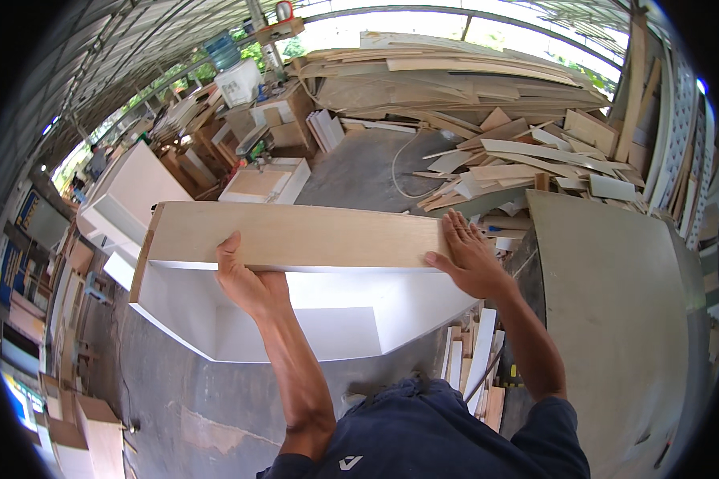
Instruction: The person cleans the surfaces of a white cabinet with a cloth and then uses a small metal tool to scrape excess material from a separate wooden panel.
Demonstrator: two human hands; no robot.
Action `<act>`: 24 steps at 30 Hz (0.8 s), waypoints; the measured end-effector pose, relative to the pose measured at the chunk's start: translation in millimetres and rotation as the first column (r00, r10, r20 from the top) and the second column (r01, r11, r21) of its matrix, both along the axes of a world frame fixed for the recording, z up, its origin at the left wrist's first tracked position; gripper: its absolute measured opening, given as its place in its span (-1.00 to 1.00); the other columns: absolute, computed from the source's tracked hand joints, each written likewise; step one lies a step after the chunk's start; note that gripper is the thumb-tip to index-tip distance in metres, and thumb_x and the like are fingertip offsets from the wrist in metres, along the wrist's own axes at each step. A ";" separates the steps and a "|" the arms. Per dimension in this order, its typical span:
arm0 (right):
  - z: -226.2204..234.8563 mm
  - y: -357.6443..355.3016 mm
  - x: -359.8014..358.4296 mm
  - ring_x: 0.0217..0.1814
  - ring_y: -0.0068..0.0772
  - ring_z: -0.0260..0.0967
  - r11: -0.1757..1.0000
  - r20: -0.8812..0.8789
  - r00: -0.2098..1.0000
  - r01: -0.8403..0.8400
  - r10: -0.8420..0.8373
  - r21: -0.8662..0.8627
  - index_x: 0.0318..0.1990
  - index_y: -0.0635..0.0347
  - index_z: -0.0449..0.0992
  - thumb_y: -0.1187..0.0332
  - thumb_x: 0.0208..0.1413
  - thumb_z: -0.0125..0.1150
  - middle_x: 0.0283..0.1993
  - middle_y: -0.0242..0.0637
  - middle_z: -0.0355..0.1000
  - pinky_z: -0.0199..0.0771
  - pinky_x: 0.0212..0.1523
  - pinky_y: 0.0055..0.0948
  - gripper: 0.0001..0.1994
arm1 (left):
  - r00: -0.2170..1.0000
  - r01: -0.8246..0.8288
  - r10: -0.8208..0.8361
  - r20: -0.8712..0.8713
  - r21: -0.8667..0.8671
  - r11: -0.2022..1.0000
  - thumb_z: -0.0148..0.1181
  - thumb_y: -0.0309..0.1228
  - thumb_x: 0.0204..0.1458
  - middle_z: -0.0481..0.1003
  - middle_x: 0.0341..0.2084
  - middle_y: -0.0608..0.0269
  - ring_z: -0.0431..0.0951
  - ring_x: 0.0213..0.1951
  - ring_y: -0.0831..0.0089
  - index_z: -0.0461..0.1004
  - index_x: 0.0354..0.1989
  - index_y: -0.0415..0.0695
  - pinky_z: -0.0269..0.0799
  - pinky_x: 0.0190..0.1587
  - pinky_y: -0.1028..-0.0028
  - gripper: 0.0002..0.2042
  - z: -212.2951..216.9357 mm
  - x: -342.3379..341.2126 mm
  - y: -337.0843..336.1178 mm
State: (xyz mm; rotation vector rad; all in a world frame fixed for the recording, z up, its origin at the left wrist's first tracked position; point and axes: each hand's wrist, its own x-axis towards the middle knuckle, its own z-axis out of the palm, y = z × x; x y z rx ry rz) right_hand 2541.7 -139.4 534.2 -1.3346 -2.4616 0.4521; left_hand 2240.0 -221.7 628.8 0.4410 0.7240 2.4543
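Observation:
A long, pale plywood board (335, 233) lies across the far side of an open box with white inner walls (256, 343). My left hand (248, 278) grips the board's near edge left of its middle, thumb on top and the other fingers hidden beneath. At the right end, my right hand (473, 259) rests flat on the board with its thumb spread away from the fingers. Below the board the box's white interior shows. Whether the board is fastened to the box cannot be seen.
Wood offcuts (527, 160) lie heaped at the far right, before stacked sheets (455, 80). A large greyish panel (615, 319) stands close on my right. White cabinet parts (140, 191) are at the far left. Narrow strips (479, 351) lie beside the box.

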 end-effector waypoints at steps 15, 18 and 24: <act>44.0 -112.8 -376.3 0.64 -0.04 -0.41 0.565 -0.321 0.475 -0.763 0.819 0.314 0.49 0.26 -0.07 -0.27 0.33 -0.46 0.57 0.01 -0.21 -0.47 0.56 -0.05 -0.17 | 0.931 -0.359 0.359 -0.070 0.017 0.933 -0.21 0.08 0.36 0.34 0.15 0.22 0.35 0.15 0.36 0.22 0.29 -0.17 0.25 0.22 0.31 -0.42 -58.6 -138.5 -100.5; -10.9 -97.9 -381.1 0.63 -0.01 -0.36 0.706 -0.336 0.631 -0.682 0.699 0.190 0.50 0.26 -0.12 -0.31 0.31 -0.61 0.58 -0.01 -0.21 -0.42 0.57 -0.14 -0.13 | 0.946 -0.307 0.317 -0.061 0.134 0.942 -0.15 0.16 0.31 0.30 0.21 0.31 0.30 0.19 0.42 0.17 0.34 -0.08 0.19 0.23 0.35 -0.37 -78.5 -198.7 -133.7; 0.7 -118.0 -467.1 0.56 0.27 -0.21 0.896 -0.300 0.853 -0.443 0.427 0.015 0.38 0.44 0.14 -0.20 0.34 -0.28 0.45 0.18 0.07 -0.36 0.54 0.02 -0.20 | 0.924 -0.378 0.381 0.005 0.150 0.914 -0.10 0.11 0.31 0.40 0.12 0.35 0.39 0.10 0.45 0.22 0.32 -0.05 0.33 0.12 0.35 -0.42 -117.1 -279.1 -173.8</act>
